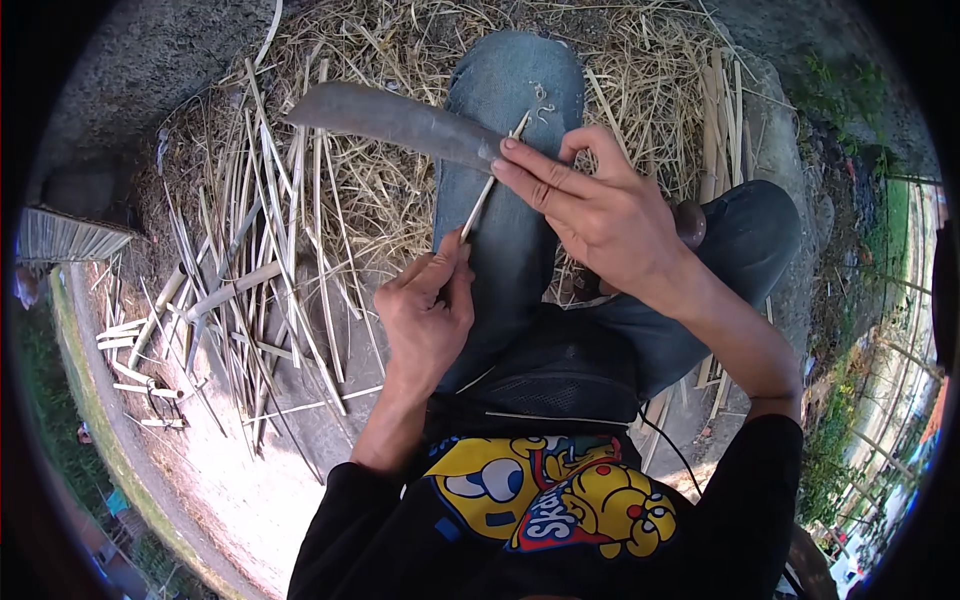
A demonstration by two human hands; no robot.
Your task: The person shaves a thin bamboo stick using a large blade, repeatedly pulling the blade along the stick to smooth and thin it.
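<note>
My left hand [428, 305] is closed in a pinch around the lower end of a thin, pale bamboo strip [478, 208]. The strip slants up over my jeans-covered leg [515, 75]. Across it lies the dark, wide blade of a machete [400, 125], pointing left. My right hand [600, 205] grips the machete from above, index and middle fingers pressed along the blade where it meets the strip. Past my right wrist a brown rounded end [690, 224] shows; whether it is the handle I cannot tell. Curled shavings [541, 98] sit on the knee.
Many long split bamboo strips [290, 220] lie crisscrossed at the left, with thicker bamboo pieces [235, 290] among them. Dry straw-like shavings [380, 210] cover the ground ahead. More strips [720, 130] lie at the right, beyond my bent leg [745, 250].
</note>
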